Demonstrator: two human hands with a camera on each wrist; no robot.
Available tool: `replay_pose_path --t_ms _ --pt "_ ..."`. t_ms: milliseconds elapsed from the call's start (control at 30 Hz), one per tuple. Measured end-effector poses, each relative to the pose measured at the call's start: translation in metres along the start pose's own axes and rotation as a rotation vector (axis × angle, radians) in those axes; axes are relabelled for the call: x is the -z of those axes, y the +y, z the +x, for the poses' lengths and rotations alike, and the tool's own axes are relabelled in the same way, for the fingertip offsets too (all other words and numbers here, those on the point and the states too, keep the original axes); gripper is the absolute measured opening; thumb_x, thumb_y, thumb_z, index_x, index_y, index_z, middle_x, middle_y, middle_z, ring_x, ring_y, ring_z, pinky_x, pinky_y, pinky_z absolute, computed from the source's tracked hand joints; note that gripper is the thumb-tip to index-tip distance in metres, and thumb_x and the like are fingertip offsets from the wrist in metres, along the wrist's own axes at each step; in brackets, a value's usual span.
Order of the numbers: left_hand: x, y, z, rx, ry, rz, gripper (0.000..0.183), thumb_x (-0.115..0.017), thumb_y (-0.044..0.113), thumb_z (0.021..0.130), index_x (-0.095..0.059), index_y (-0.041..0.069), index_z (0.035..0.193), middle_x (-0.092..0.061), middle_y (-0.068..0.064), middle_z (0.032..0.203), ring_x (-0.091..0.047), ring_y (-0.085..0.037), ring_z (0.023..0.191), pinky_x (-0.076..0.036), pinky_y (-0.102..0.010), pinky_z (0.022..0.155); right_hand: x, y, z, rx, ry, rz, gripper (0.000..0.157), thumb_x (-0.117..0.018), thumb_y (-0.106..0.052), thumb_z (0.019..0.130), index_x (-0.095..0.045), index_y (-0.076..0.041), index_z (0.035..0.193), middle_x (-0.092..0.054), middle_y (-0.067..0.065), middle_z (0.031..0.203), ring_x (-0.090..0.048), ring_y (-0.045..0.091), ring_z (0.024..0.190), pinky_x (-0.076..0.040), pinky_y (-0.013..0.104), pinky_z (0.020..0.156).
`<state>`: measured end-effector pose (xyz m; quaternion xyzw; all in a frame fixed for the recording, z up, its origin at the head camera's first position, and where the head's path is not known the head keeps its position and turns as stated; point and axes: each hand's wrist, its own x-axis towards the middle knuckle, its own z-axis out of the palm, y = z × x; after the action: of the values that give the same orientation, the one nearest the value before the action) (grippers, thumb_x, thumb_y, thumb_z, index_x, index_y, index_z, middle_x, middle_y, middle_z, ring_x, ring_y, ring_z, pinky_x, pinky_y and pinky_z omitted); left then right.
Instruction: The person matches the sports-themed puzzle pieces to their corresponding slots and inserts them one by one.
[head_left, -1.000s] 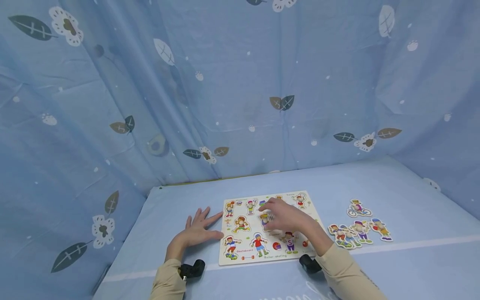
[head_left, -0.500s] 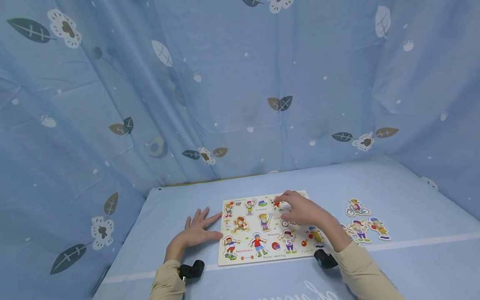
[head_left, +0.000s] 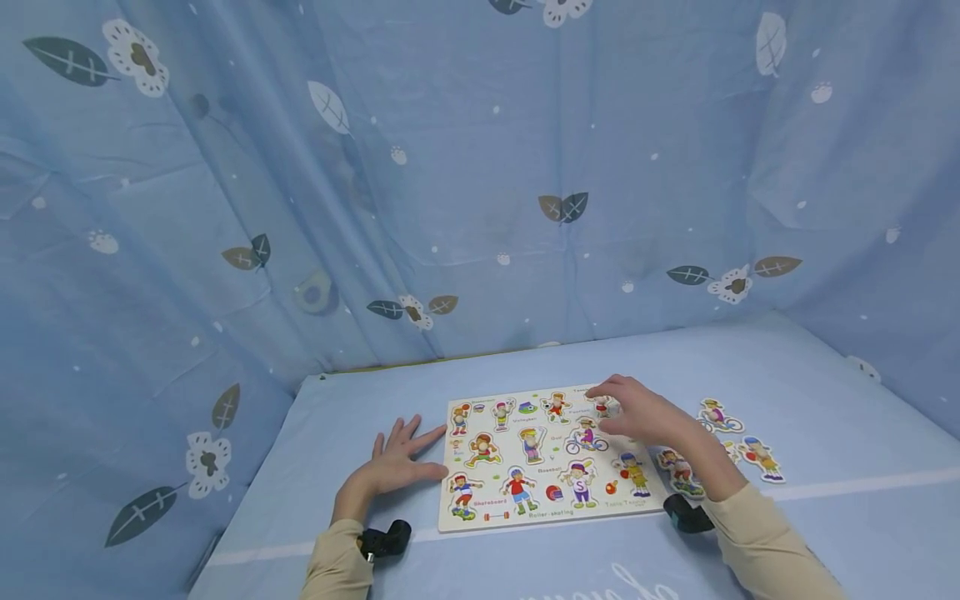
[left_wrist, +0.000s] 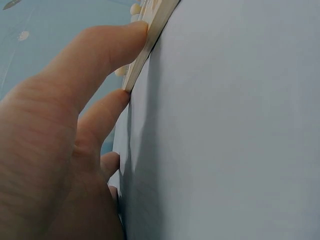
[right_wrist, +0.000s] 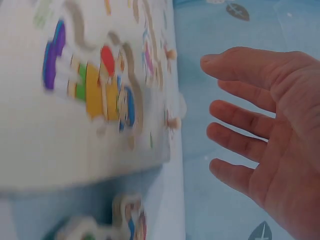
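A pale wooden puzzle board (head_left: 495, 479) with printed sports figures lies flat on the table. My left hand (head_left: 396, 465) is beside its left edge, fingers spread; in the left wrist view the thumb (left_wrist: 117, 42) and a finger touch the board's edge. My right hand (head_left: 641, 410) hovers over the upper right corner, near the tennis figure (head_left: 602, 407), which it partly covers. Nothing shows between its spread fingers in the right wrist view. Round knobs stand on several figures, such as the running figure (head_left: 482, 450) and the golfer (head_left: 532, 446).
Loose puzzle pieces lie right of the board: a cyclist (head_left: 718, 415), a figure in yellow and blue (head_left: 761, 458) and a skateboarder-like piece (head_left: 679, 473); the right forearm hides part of another. A blue patterned curtain (head_left: 480, 167) rises behind the table.
My right hand has moved rightward across the board, from the golfer past the football figure to the tennis figure, uncovering the middle figures. The left hand has stayed at the left edge.
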<state>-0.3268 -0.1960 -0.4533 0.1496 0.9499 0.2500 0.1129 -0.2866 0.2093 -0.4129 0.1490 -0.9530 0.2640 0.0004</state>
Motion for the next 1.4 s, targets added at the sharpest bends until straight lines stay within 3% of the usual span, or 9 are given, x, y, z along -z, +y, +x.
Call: replay_pose_path --t_ms 333,633,833,1000,1267,1400 --pt "0.000 0.000 0.000 -0.002 0.001 0.005 0.081 -0.075 0.055 0.076 -0.049 0.027 0.147 -0.018 -0.019 0.163 0.001 -0.044 0.151 0.006 -0.065 0.117 0.020 0.031 -0.023 -0.065 0.032 -0.015 0.048 -0.071 -0.017 0.088 -0.060 -0.003 0.133 -0.052 0.026 0.134 -0.045 0.048 0.127 -0.043 0.064 0.099" --pt "0.000 0.000 0.000 -0.009 -0.004 0.004 0.079 -0.075 0.053 0.077 -0.048 0.027 0.147 -0.018 -0.020 0.163 0.001 -0.044 0.151 0.006 -0.065 0.117 0.050 0.071 -0.043 -0.131 0.129 -0.020 0.055 -0.072 -0.021 0.088 -0.056 0.001 0.135 -0.047 0.032 0.136 -0.042 0.053 0.125 -0.040 0.070 0.097" --pt "0.000 0.000 0.000 -0.001 0.001 -0.001 0.080 -0.075 0.053 0.077 -0.048 0.027 0.147 -0.018 -0.020 0.163 0.002 -0.044 0.150 0.006 -0.066 0.117 0.058 0.088 -0.052 -0.152 0.138 -0.029 0.058 -0.074 -0.023 0.088 -0.054 0.005 0.135 -0.045 0.035 0.135 -0.043 0.055 0.123 -0.040 0.071 0.095" --pt "0.000 -0.001 0.000 -0.003 0.009 0.001 0.080 -0.075 0.053 0.077 -0.049 0.027 0.147 -0.018 -0.019 0.163 0.001 -0.044 0.151 0.005 -0.066 0.117 0.056 0.095 -0.055 -0.193 0.100 -0.009 0.059 -0.073 -0.024 0.087 -0.053 0.005 0.135 -0.044 0.036 0.135 -0.043 0.056 0.122 -0.042 0.070 0.094" --pt "-0.001 -0.002 -0.001 -0.019 0.006 0.001 0.079 -0.075 0.054 0.078 -0.049 0.027 0.147 -0.018 -0.019 0.163 0.001 -0.044 0.151 0.005 -0.065 0.117 0.050 0.103 -0.057 -0.300 -0.056 -0.010 0.069 -0.076 -0.027 0.084 -0.050 0.009 0.136 -0.039 0.041 0.136 -0.037 0.060 0.124 -0.038 0.072 0.097" --pt "-0.001 -0.002 -0.001 -0.012 0.006 -0.006 0.079 -0.075 0.054 0.077 -0.049 0.027 0.147 -0.018 -0.018 0.163 0.001 -0.044 0.151 0.006 -0.064 0.117 0.047 0.104 -0.056 -0.312 -0.070 -0.043 0.070 -0.076 -0.027 0.081 -0.051 0.009 0.134 -0.039 0.041 0.135 -0.038 0.060 0.121 -0.039 0.072 0.095"
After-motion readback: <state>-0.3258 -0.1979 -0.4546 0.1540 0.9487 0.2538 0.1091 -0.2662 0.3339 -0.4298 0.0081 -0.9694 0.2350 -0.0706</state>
